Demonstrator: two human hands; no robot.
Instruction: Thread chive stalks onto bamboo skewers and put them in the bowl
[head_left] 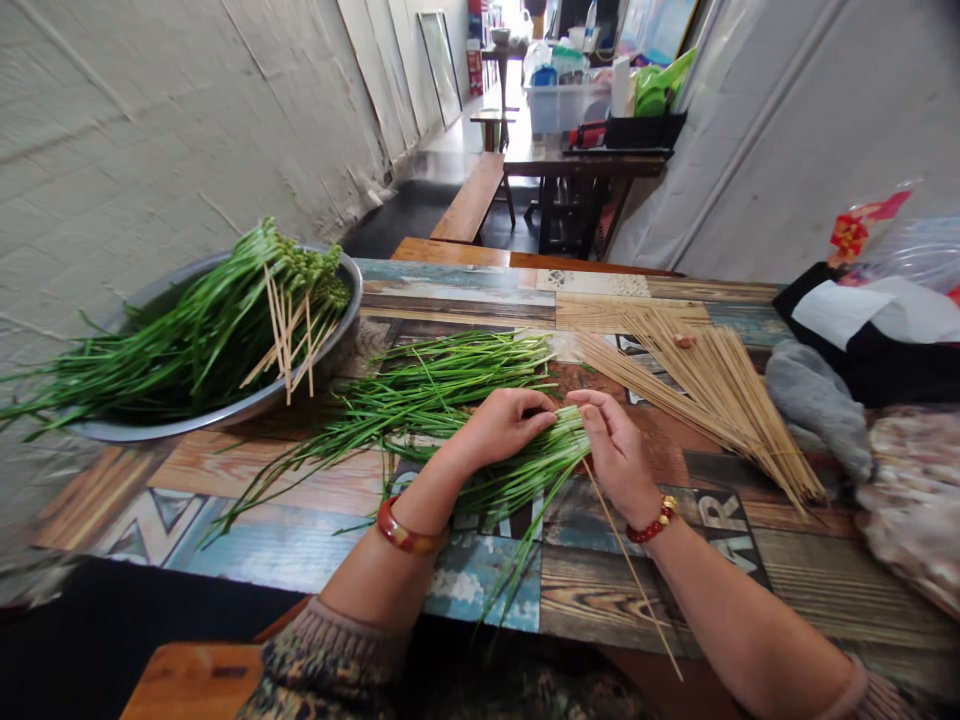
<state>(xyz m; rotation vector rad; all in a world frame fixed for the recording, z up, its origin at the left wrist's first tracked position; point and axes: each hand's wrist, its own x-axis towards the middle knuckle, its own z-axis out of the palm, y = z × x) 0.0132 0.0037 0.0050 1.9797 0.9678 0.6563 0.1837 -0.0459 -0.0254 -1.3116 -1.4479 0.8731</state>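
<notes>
My left hand (508,425) is closed on a small bunch of garlic chives (517,480), near their pale cut ends. Against those same ends my right hand (619,455) pinches with thumb and fingers. A thin bamboo skewer (631,562) slants from the bunch, below my right fingers, down past the table's near edge; its upper tip is hidden. Loose chives (450,375) lie on the table just beyond my left hand. On the right is a fanned pile of bamboo skewers (724,385).
A metal basin (176,425) at the left holds skewered chives (202,330), leaves hanging over its rim. Along the right side are a grey plastic bag (817,405), a bag of pale food (911,500) and a black item (900,350). A wall runs close on the left.
</notes>
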